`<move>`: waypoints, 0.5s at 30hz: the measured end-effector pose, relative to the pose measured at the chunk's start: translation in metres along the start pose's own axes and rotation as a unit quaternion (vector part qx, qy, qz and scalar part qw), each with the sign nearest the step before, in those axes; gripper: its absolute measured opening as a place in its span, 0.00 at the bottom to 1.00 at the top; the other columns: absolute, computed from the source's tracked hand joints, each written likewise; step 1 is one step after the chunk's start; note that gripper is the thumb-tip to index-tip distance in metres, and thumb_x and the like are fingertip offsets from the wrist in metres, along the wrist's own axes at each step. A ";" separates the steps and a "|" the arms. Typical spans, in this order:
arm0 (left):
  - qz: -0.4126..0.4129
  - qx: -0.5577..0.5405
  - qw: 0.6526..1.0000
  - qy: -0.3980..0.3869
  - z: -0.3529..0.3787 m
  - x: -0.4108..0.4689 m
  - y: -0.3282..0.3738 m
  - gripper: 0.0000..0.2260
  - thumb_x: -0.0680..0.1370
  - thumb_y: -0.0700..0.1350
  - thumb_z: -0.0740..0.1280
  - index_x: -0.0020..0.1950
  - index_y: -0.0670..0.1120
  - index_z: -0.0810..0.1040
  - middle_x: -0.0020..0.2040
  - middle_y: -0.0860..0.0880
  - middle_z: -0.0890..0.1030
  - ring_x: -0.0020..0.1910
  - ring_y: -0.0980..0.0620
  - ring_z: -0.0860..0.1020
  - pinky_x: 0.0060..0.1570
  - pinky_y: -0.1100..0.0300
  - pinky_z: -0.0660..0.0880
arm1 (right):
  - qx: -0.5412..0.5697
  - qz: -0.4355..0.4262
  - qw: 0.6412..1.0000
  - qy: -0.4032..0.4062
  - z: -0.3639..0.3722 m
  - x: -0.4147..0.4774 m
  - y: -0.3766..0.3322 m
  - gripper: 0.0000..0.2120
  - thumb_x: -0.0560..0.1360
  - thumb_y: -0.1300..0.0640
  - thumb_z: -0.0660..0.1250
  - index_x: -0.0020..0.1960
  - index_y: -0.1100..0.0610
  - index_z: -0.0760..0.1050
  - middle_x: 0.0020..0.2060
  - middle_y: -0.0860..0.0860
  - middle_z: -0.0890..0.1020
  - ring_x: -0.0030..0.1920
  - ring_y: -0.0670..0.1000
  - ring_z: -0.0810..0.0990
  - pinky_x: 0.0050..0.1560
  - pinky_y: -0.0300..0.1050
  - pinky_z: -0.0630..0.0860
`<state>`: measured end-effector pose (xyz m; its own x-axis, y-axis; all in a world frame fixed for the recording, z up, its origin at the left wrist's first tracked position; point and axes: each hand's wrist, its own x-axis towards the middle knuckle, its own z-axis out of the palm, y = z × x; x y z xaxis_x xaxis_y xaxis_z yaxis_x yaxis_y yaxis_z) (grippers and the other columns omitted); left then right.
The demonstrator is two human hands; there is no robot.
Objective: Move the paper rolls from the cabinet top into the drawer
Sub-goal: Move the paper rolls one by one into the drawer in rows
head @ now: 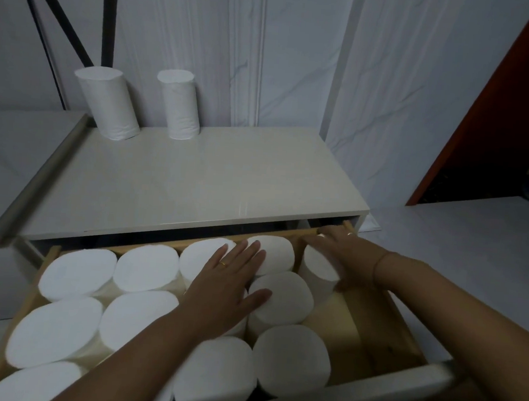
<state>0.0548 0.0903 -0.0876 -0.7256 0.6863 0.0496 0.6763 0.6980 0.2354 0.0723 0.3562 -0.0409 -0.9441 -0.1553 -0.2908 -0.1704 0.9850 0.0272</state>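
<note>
At drawer [402,335] back corner, right hand [339,252] grips roll [316,268]; left hand [229,279] flat, fingers straight, pressing packed rolls [146,267]. Risk: roll tips into bare gap (right side unsupported).

Head view, near, looking forward-down over drawer [404,332].

Upright paper rolls [146,267] in open drawer [404,333]
</note>
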 end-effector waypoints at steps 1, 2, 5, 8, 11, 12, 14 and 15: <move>0.000 -0.001 1.000 0.002 0.000 0.000 0.000 0.34 0.73 0.68 0.39 0.77 0.55 0.47 0.77 0.56 0.45 0.76 0.58 0.42 0.75 0.54 0.41 | -0.003 -0.001 1.000 0.000 0.000 0.002 -0.001 0.49 0.62 0.48 0.77 0.73 0.44 0.49 0.72 0.54 0.57 0.69 0.58 0.60 0.64 0.57 0.71; 0.001 -0.003 1.000 0.004 0.000 0.000 0.000 0.35 0.73 0.68 0.39 0.77 0.55 0.48 0.77 0.56 0.45 0.76 0.57 0.43 0.75 0.54 0.41 | 0.002 0.005 1.000 0.006 0.001 0.003 -0.001 0.48 0.61 0.46 0.77 0.72 0.44 0.51 0.70 0.53 0.59 0.68 0.57 0.63 0.62 0.57 0.72; 0.004 -0.004 1.000 0.007 0.001 0.000 0.000 0.35 0.73 0.68 0.39 0.77 0.54 0.48 0.77 0.56 0.45 0.76 0.57 0.43 0.75 0.54 0.41 | 0.039 0.037 0.997 0.053 0.008 0.004 -0.004 0.46 0.59 0.38 0.75 0.69 0.44 0.55 0.64 0.52 0.64 0.62 0.55 0.67 0.57 0.55 0.75; 0.006 0.000 1.000 0.011 0.002 0.000 -0.001 0.35 0.73 0.68 0.38 0.77 0.54 0.48 0.78 0.56 0.46 0.76 0.57 0.43 0.75 0.56 0.39 | 0.061 0.070 0.991 0.099 0.019 0.004 -0.008 0.46 0.57 0.35 0.74 0.68 0.45 0.56 0.62 0.53 0.66 0.61 0.55 0.68 0.55 0.55 0.76; 0.012 -0.001 1.000 0.014 0.003 0.000 -0.003 0.35 0.73 0.68 0.38 0.77 0.54 0.48 0.78 0.55 0.46 0.75 0.58 0.41 0.75 0.56 0.39 | 0.096 0.112 0.979 0.143 0.026 0.004 -0.013 0.45 0.58 0.33 0.73 0.68 0.47 0.58 0.61 0.54 0.66 0.59 0.56 0.69 0.53 0.54 0.77; 0.013 -0.001 1.000 0.014 0.003 0.000 -0.003 0.35 0.73 0.68 0.38 0.77 0.54 0.48 0.78 0.55 0.46 0.75 0.58 0.41 0.75 0.56 0.39 | 0.103 0.119 0.976 0.152 0.028 0.005 -0.015 0.46 0.58 0.34 0.73 0.69 0.48 0.58 0.61 0.54 0.66 0.59 0.56 0.69 0.54 0.54 0.77; 0.013 -0.002 1.000 0.015 0.004 0.000 -0.003 0.35 0.73 0.68 0.38 0.77 0.54 0.48 0.78 0.55 0.46 0.75 0.59 0.40 0.75 0.56 0.39 | 0.108 0.120 0.973 0.163 0.031 0.007 -0.016 0.48 0.58 0.36 0.75 0.70 0.49 0.56 0.61 0.55 0.66 0.60 0.56 0.68 0.56 0.54 0.76; 0.013 -0.003 1.000 0.015 0.003 0.000 -0.002 0.36 0.73 0.69 0.37 0.77 0.54 0.48 0.78 0.55 0.46 0.74 0.59 0.40 0.74 0.56 0.39 | 0.107 0.118 0.973 0.168 0.032 0.008 -0.015 0.49 0.58 0.38 0.76 0.71 0.50 0.56 0.62 0.54 0.66 0.61 0.56 0.67 0.57 0.53 0.75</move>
<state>0.0540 0.0894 -0.0913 -0.7121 0.6968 0.0855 0.6936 0.6794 0.2396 0.0769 0.3424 -0.0744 -0.9949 0.0970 0.0283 0.0915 0.9836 -0.1555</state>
